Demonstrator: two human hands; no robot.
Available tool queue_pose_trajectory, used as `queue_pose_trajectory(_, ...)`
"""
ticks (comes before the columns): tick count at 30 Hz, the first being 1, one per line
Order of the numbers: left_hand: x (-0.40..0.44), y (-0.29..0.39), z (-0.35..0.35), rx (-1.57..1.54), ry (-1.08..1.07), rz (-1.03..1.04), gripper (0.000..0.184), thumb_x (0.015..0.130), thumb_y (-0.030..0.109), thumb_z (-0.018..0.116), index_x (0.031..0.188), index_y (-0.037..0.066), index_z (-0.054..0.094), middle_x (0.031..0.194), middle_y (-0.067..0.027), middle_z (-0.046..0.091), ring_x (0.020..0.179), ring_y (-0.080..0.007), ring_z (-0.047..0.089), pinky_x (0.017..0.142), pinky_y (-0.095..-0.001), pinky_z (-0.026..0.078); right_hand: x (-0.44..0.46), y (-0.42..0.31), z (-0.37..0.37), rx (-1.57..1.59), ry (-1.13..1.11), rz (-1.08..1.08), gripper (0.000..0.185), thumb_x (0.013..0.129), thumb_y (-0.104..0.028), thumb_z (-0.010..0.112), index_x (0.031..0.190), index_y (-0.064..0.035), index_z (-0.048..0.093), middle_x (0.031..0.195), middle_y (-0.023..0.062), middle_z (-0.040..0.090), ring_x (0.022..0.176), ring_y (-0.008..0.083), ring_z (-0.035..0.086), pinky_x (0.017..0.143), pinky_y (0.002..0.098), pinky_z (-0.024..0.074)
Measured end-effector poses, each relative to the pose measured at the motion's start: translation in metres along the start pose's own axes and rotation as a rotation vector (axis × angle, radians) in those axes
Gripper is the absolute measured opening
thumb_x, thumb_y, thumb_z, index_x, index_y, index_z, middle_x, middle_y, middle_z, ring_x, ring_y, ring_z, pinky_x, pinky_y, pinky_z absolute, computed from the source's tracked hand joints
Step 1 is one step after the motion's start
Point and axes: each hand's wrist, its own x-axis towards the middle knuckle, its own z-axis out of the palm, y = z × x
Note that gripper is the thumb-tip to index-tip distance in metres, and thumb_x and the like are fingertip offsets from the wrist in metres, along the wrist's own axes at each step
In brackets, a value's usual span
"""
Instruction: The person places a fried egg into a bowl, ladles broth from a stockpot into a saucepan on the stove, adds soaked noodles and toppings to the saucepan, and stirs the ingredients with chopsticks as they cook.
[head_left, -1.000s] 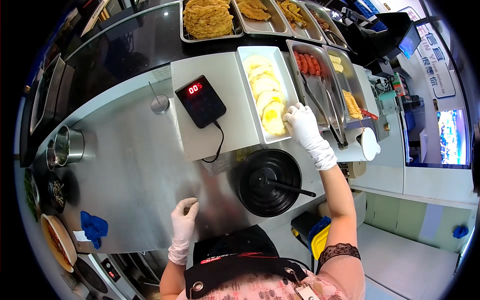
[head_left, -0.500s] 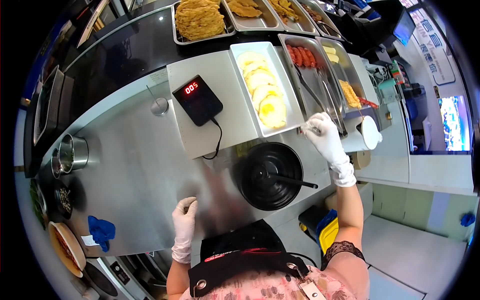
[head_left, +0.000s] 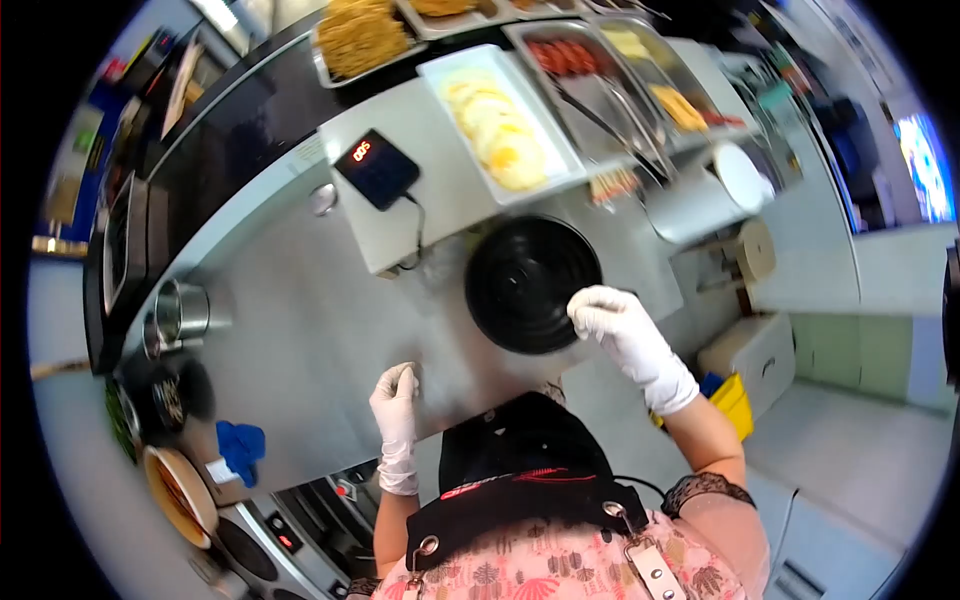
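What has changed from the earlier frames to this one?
The right hand drew back from beside the white tray to the right edge of the black bowl; its grip is unclear. The left hand stays over the counter, and the fried eggs remain in the tray.

Single wide-angle head camera, close above wearer's apron (head_left: 520,440), facing down, forward across counter (head_left: 300,300).

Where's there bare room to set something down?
Widest: steel counter between the metal pots, blue cloth and black bowl, with the left hand at its near side. A narrower strip lies between the digital display and egg tray. Crowded: right of that tray, where food pans sit close together.
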Motion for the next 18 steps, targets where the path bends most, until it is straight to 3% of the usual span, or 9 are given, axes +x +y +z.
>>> queue_pose_trajectory(3,-0.006,-0.045,0.009,0.051,-0.063,0.016,0.015,0.090,0.011,0.059,0.097,-0.001,0.065,0.075,0.0009,0.059,0.064,-0.0042,0.049,0.059,-0.0187,0.041,-0.044,0.035,-0.041,-0.011,0.189,-0.023,0.013,0.082,-0.007,0.064,0.092,0.0003,0.065,0.082,0.0018,0.062,0.072,0.0088,0.053,0.067,0.0224,0.0424)
queue_pose_trajectory(4,-0.005,-0.066,0.011,0.086,-0.074,0.029,0.015,0.090,0.011,0.059,0.096,-0.001,0.065,0.075,0.0009,0.058,0.064,-0.0047,0.049,0.060,-0.0190,0.041,-0.061,0.063,-0.066,-0.112,0.257,-0.096,0.017,0.083,-0.016,0.066,0.094,-0.0033,0.068,0.081,-0.0008,0.062,0.070,0.0074,0.052,0.066,0.0209,0.0430)
queue_pose_trajectory(5,-0.006,-0.086,0.013,0.273,-0.095,0.118,0.015,0.090,0.011,0.059,0.093,-0.002,0.064,0.078,-0.0025,0.061,0.067,-0.0100,0.053,0.063,-0.0242,0.045,-0.083,0.087,-0.087,-0.042,0.381,-0.094,0.015,0.082,-0.016,0.067,0.091,-0.0037,0.069,0.078,-0.0012,0.062,0.068,0.0069,0.052,0.064,0.0224,0.0436)
queue_pose_trajectory(7,-0.010,-0.106,0.018,0.603,0.038,0.764,0.015,0.089,0.011,0.058,0.092,-0.003,0.064,0.084,-0.0068,0.065,0.074,-0.0157,0.058,0.070,-0.0304,0.048,-0.131,0.137,-0.128,0.018,0.662,-0.077,0.013,0.080,-0.015,0.068,0.087,-0.0042,0.069,0.073,-0.0021,0.060,0.065,0.0066,0.051,0.060,0.0238,0.0427)
queue_pose_trajectory(10,-0.016,-0.114,0.018,0.472,0.040,0.607,0.015,0.090,0.009,0.055,0.092,-0.002,0.065,0.089,-0.0130,0.066,0.082,-0.0223,0.062,0.077,-0.0339,0.049,-0.229,0.216,-0.177,0.104,1.073,-0.011,0.008,0.081,-0.015,0.067,0.086,-0.0093,0.068,0.072,-0.0043,0.057,0.064,0.0069,0.049,0.061,0.0240,0.0409)
queue_pose_trajectory(13,-0.014,-0.122,0.008,0.511,0.034,0.676,0.019,0.091,0.011,0.055,0.097,-0.004,0.064,0.092,-0.0140,0.065,0.083,-0.0236,0.062,0.077,-0.0338,0.049,-0.324,0.290,-0.210,0.205,1.431,0.067,0.006,0.078,-0.012,0.067,0.082,-0.0079,0.067,0.068,-0.0033,0.054,0.059,0.0088,0.044,0.054,0.0249,0.0375)
queue_pose_trajectory(15,-0.016,-0.121,0.010,0.501,0.022,0.626,0.020,0.091,0.012,0.055,0.098,-0.004,0.063,0.094,-0.0155,0.065,0.085,-0.0253,0.062,0.078,-0.0344,0.050,-0.389,0.357,-0.245,0.164,1.518,0.094,0.005,0.076,-0.009,0.069,0.078,-0.0072,0.065,0.065,-0.0027,0.053,0.054,0.0090,0.041,0.049,0.0243,0.0347)
queue_pose_trajectory(18,-0.019,-0.117,0.012,0.582,0.046,0.738,0.021,0.091,0.014,0.055,0.099,-0.004,0.064,0.095,-0.0166,0.066,0.087,-0.0278,0.063,0.080,-0.0356,0.050,-0.452,0.372,-0.250,0.137,1.690,0.111,0.005,0.075,-0.009,0.069,0.076,-0.0078,0.063,0.062,-0.0028,0.052,0.051,0.0084,0.040,0.047,0.0235,0.0332)
